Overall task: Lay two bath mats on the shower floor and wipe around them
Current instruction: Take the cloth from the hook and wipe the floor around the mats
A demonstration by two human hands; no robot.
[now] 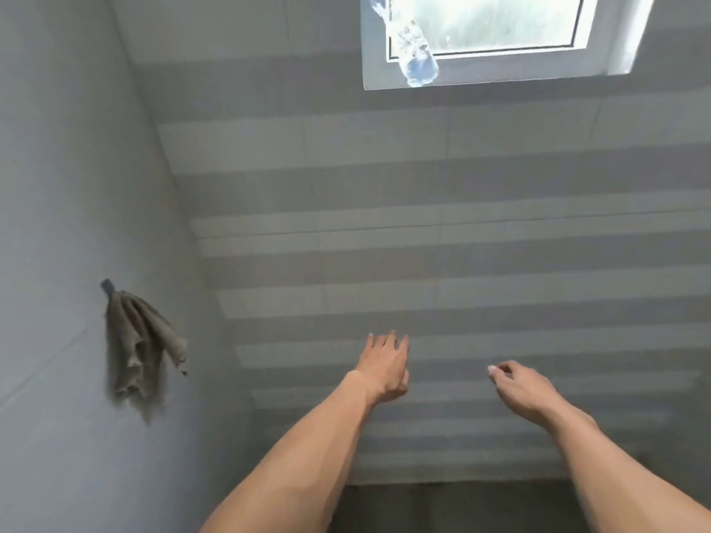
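Both my bare arms reach forward toward a grey striped tiled wall (pixel 442 225). My left hand (pixel 386 369) is stretched out with fingers apart and holds nothing. My right hand (pixel 519 390) hangs loosely with fingers curled a little and apart, also with nothing in it. A crumpled grey-brown cloth (pixel 138 355) hangs from a small hook (pixel 107 285) on the left wall, well to the left of my left hand. No bath mat shows in this view. A dark strip of shower floor (pixel 442 509) appears at the bottom between my forearms.
A white-framed window (pixel 488 71) sits high on the far wall, with a clear plastic bottle (pixel 413 51) lying on its sill. The left wall meets the striped wall in a corner beside the cloth.
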